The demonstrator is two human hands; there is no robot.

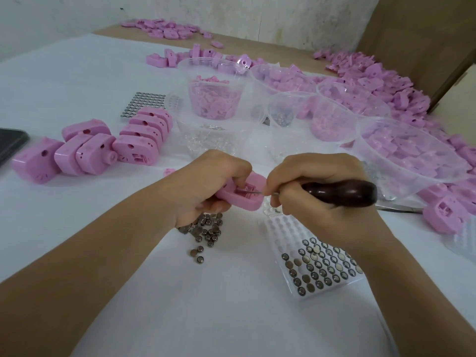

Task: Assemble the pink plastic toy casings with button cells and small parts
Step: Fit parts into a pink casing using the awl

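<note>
My left hand grips a pink toy casing just above the white table, its open underside turned up. My right hand grips a dark wooden-handled tool, and the thin metal tip pokes into the casing's recess. Loose button cells lie in a heap right below my left hand. A clear blister tray of button cells sits under my right wrist, its near rows filled.
Finished pink casings stand in rows at the left. Clear plastic cups and bowls with pink and clear small parts crowd the middle and right. A big pile of pink casings runs along the right. A dark phone lies at the left edge.
</note>
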